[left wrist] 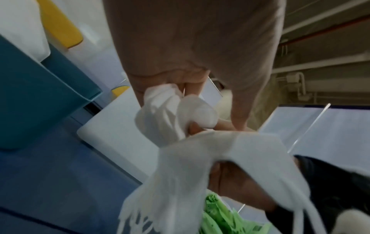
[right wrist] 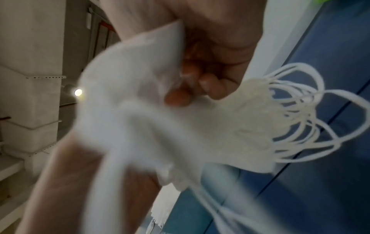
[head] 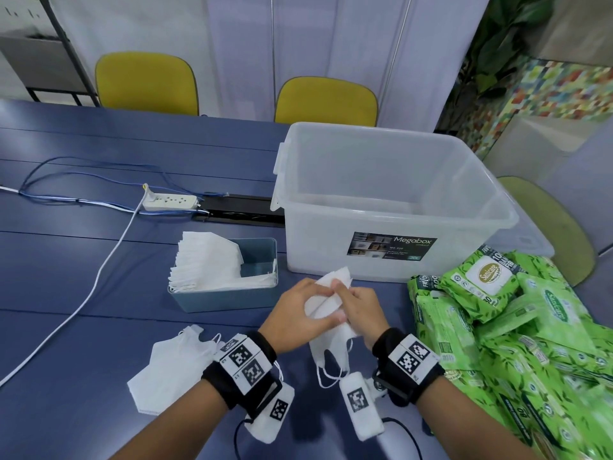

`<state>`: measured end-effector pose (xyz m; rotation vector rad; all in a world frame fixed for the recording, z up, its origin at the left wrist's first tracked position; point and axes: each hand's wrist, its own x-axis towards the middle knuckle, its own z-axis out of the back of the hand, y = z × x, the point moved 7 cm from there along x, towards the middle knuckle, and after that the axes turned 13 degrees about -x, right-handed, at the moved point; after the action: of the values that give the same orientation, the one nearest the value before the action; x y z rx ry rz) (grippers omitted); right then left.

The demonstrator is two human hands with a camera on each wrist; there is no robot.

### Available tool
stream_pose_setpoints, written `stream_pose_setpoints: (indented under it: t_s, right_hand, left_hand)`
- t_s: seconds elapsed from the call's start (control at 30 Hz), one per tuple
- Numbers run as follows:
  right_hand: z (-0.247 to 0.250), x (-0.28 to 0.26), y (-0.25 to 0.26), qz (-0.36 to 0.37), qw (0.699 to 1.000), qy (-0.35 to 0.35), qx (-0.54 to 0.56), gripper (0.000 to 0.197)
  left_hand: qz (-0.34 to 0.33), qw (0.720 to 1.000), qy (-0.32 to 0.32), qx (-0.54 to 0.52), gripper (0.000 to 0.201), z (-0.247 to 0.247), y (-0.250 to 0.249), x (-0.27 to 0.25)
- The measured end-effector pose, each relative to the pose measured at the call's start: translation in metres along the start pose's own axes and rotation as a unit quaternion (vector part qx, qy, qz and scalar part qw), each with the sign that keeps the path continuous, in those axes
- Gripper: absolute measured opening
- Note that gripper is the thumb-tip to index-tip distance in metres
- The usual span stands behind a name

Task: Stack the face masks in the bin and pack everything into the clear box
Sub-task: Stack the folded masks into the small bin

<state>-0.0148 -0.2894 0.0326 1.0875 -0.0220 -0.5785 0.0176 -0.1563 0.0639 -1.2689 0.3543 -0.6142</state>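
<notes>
Both hands hold a small bundle of white face masks [head: 326, 302] above the blue table, just in front of the clear box [head: 391, 207]. My left hand [head: 298, 313] grips its left side and my right hand [head: 356, 310] pinches its right side; ear loops [head: 331, 366] hang below. In the wrist views the bundle [left wrist: 200, 158] [right wrist: 160, 118] fills the frame, fingers curled round it. A teal bin [head: 229, 293] left of the box holds a stack of masks [head: 209, 263]. More loose masks [head: 172, 366] lie on the table beside my left wrist.
A heap of green wet-wipe packs [head: 517, 333] lies at the right, beside the box. A white power strip [head: 169, 200] with cables [head: 99, 277] runs across the left of the table. Two yellow chairs [head: 146, 81] stand behind the table.
</notes>
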Motion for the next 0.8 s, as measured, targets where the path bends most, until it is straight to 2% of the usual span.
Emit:
stream_pose_setpoints:
  t_s: [0.13,0.23,0.3,0.37,0.47,0.53,0.6,0.73,0.8]
  right_hand:
    - [-0.004,-0.008,0.004,-0.022,0.993,0.059,0.101,0.047]
    - [-0.007,-0.013,0.009,-0.033,0.981,0.126,0.141,0.056]
    - [-0.007,-0.014,0.011,-0.026,0.974,0.166,0.155,0.051]
    - [-0.004,-0.017,0.013,-0.011,0.964,0.201,0.175,0.045]
    - [0.005,-0.017,0.011,0.023,0.950,0.233,0.206,0.044]
    - [0.013,-0.015,0.008,0.038,0.959,0.218,0.175,0.033]
    - [0.022,-0.011,0.008,0.051,0.976,0.174,0.118,0.019]
    - [0.036,-0.006,0.018,0.095,0.989,0.109,0.004,0.030]
    - [0.038,-0.003,0.023,0.120,0.985,0.103,-0.069,0.026]
  left_hand:
    - [0.044,0.998,-0.013,-0.046,0.025,0.006,0.010,0.004]
    - [0.077,0.993,-0.024,-0.086,0.022,0.009,0.019,0.007]
    - [0.083,0.988,-0.036,-0.122,0.013,0.013,0.022,0.010]
    - [0.079,0.986,-0.058,-0.136,0.019,0.019,0.023,0.012]
    - [0.070,0.985,-0.077,-0.136,0.013,0.032,0.023,0.014]
    - [0.067,0.984,-0.080,-0.147,0.030,0.038,0.026,0.015]
    - [0.060,0.983,-0.075,-0.157,0.039,0.042,0.026,0.016]
    - [0.059,0.991,-0.056,-0.102,0.043,0.045,0.022,0.018]
    - [0.078,0.991,-0.034,-0.102,0.047,0.042,0.021,0.019]
